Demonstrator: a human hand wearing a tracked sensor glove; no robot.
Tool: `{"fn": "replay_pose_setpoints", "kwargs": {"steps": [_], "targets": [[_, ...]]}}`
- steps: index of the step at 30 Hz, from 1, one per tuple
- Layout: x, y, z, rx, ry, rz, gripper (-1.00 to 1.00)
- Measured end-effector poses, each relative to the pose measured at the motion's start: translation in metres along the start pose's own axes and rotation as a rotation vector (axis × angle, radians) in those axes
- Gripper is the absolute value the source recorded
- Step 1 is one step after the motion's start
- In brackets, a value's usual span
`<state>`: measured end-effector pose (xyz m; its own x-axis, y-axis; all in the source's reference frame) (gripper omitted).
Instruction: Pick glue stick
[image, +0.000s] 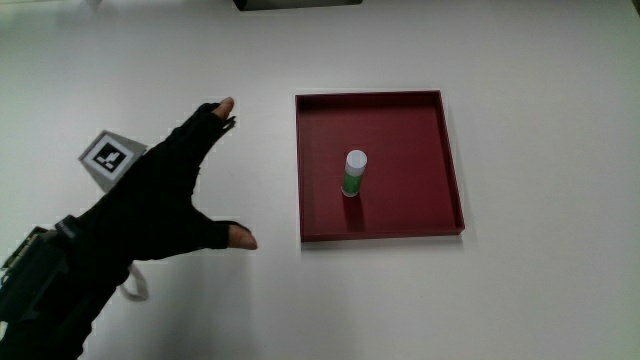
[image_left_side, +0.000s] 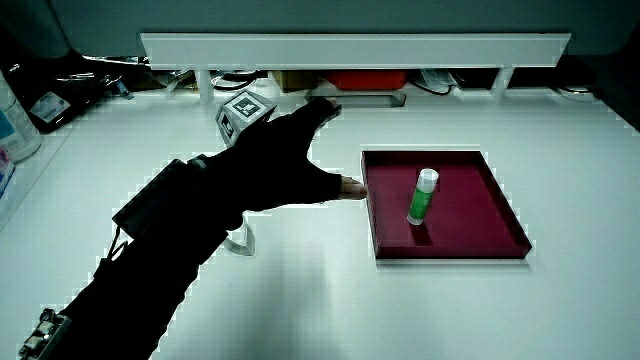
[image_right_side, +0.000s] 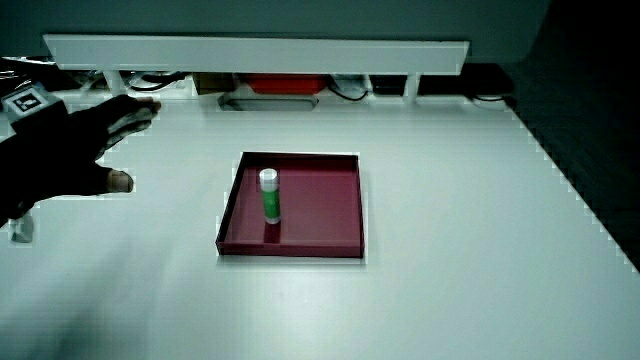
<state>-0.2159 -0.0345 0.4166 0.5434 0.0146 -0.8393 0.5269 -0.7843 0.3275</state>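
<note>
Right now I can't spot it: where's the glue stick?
The glue stick stands upright near the middle of the red tray, untouched; the hand hovers over the table beside the tray.

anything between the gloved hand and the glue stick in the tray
Only bare white table and the near wall of the shallow dark red square tray separate the open black-gloved hand from the upright green glue stick with a white cap, clearest in the main view.
</note>
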Motion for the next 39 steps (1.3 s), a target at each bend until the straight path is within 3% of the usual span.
{"fn": "replay_pose_setpoints", "kwargs": {"steps": [4,5,6,7,13,14,15,16,18,19,27,29,32,39], "targets": [[0.005,0.011,-0.01,-0.019,-0.057,0.067,0.0],[0.006,0.014,-0.013,-0.025,-0.091,0.046,0.0],[0.007,0.016,-0.015,-0.026,-0.062,0.119,0.0],[0.006,0.021,-0.018,-0.027,-0.09,0.073,0.0],[0.004,0.041,-0.034,-0.038,-0.123,0.091,0.0],[0.002,0.045,-0.037,-0.038,-0.129,0.063,0.0],[0.002,0.048,-0.041,-0.039,-0.181,0.044,0.0],[0.002,0.05,-0.043,-0.042,-0.163,0.102,0.0],[0.001,0.057,-0.05,-0.047,-0.198,0.083,0.0],[-0.002,0.061,-0.054,-0.059,-0.233,0.048,0.0],[-0.012,0.084,-0.084,-0.065,-0.235,0.044,0.0],[-0.011,0.088,-0.089,-0.068,-0.226,0.076,0.0],[-0.017,0.097,-0.099,-0.063,-0.249,0.038,0.0],[-0.02,0.108,-0.113,-0.064,-0.221,0.049,0.0]]}}
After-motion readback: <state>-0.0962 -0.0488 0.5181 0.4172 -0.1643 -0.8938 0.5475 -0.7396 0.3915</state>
